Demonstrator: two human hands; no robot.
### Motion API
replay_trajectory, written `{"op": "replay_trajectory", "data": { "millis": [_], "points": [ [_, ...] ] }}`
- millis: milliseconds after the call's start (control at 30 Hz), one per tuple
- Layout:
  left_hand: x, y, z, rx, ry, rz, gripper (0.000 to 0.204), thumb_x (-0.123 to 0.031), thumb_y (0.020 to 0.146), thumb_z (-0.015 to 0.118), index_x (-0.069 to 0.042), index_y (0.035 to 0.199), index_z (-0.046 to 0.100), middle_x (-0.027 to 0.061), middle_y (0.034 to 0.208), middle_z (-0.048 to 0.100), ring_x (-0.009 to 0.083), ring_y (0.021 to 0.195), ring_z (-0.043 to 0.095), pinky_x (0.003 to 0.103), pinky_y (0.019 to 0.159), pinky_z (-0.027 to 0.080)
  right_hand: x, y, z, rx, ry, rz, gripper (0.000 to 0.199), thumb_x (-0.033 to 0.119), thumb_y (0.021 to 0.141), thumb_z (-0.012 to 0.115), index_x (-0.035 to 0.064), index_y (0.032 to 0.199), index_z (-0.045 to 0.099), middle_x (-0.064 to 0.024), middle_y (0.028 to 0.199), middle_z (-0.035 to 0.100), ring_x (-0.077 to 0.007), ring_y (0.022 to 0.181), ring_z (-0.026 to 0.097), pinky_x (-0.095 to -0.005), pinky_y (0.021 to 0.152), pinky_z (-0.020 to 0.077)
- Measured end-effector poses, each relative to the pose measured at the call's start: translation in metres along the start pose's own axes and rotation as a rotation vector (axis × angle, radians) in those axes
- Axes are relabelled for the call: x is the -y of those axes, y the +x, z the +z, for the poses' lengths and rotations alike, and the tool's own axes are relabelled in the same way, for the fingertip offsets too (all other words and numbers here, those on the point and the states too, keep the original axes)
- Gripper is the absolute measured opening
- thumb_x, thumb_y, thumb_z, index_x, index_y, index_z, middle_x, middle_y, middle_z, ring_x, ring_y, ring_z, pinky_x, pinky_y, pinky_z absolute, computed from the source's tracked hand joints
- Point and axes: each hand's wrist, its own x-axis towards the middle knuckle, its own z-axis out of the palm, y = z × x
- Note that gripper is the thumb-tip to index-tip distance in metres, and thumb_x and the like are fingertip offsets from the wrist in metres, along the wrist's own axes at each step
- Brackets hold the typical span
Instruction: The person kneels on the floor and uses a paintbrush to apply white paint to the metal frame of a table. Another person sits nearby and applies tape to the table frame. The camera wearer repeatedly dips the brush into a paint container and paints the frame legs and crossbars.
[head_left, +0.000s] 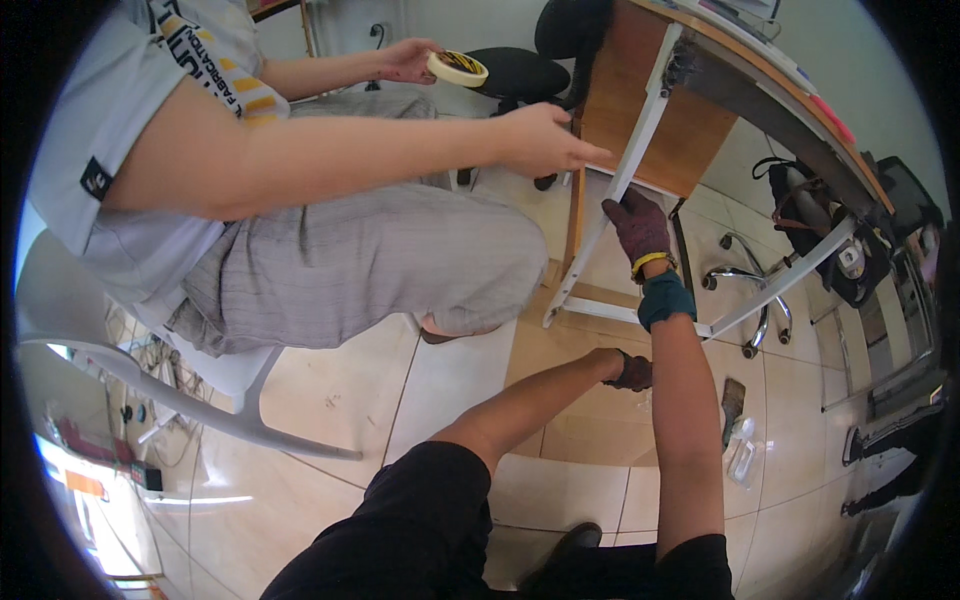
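Head view: the person's right hand [638,226], in a dark maroon work glove with a yellow band at the wrist and a teal cuff below it, is raised against the slanted white metal leg [612,200] of an overturned wooden worktop [655,120]. The hand is closed round the leg or pressed to it; the fingers lie on the far side, so which of the two cannot be told.

The left hand [630,371], also in a dark glove, sits low near the tiled floor [450,380], just behind the right forearm. That forearm covers most of it, so whether it is spread, curled or holding anything is hidden.

The white leg runs from a bracket under the worktop down to a foot near the floor, where a crossbar [640,312] joins it to a second white leg [790,280] on the right.

A second person sits on a white plastic chair [150,380] at the left, head cut off by the frame. One of their bare hands [545,140] rests flat on the edge of the wooden panel, just above the gloved hand; the other [405,60] holds a roll of pale tape [458,68].

A small dark tool and a clear plastic piece [738,440] lie on the tiles at the right, too small to identify. A black office chair [520,70] stands behind.
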Motion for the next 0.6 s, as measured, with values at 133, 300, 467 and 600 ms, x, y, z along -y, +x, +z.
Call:
{"op": "replay_trajectory", "data": {
  "millis": [133, 300, 467, 600],
  "points": [
    [0.055, 0.035, 0.008, -0.049, 0.169, -0.122, 0.054, -0.064, 0.083, 0.034, -0.013, 0.096, 0.048, 0.0064, 0.081, 0.050, 0.0198, 0.057, 0.044, 0.036, 0.050, 0.036, 0.002, -0.010, 0.014, 0.077, -0.087, 0.108, 0.037, 0.031, 0.079, 0.060, 0.0022, 0.102, 0.063, -0.0195, 0.095, 0.065, -0.0357, 0.088, 0.061, -0.0420, 0.077, 0.0478],
    [0.092, 0.049, 0.014, -0.075, 0.243, -0.205, 0.055, -0.064, 0.082, 0.035, -0.013, 0.100, 0.048, 0.0068, 0.086, 0.051, 0.0210, 0.062, 0.046, 0.037, 0.054, 0.038, -0.012, -0.023, 0.040, 0.118, -0.124, 0.238, 0.034, 0.029, 0.078, 0.062, 0.0020, 0.099, 0.064, -0.0192, 0.091, 0.065, -0.0356, 0.084, 0.062, -0.0427, 0.075, 0.0481],
    [0.095, 0.055, 0.019, -0.082, 0.263, -0.216, 0.056, -0.064, 0.081, 0.036, -0.014, 0.104, 0.048, 0.0073, 0.091, 0.052, 0.0222, 0.067, 0.049, 0.037, 0.057, 0.040, -0.028, -0.037, 0.056, 0.154, -0.157, 0.252, 0.032, 0.029, 0.078, 0.062, 0.0016, 0.094, 0.065, -0.0192, 0.089, 0.065, -0.0354, 0.085, 0.062, -0.0428, 0.075, 0.0481],
    [0.100, 0.056, 0.019, -0.092, 0.257, -0.226, 0.057, -0.064, 0.081, 0.037, -0.014, 0.106, 0.049, 0.0076, 0.095, 0.053, 0.0232, 0.071, 0.050, 0.038, 0.060, 0.041, -0.032, -0.045, 0.069, 0.182, -0.220, 0.286, 0.033, 0.030, 0.077, 0.062, 0.0015, 0.092, 0.065, -0.0197, 0.089, 0.065, -0.0364, 0.086, 0.061, -0.0435, 0.077, 0.0476]
  ]
}}
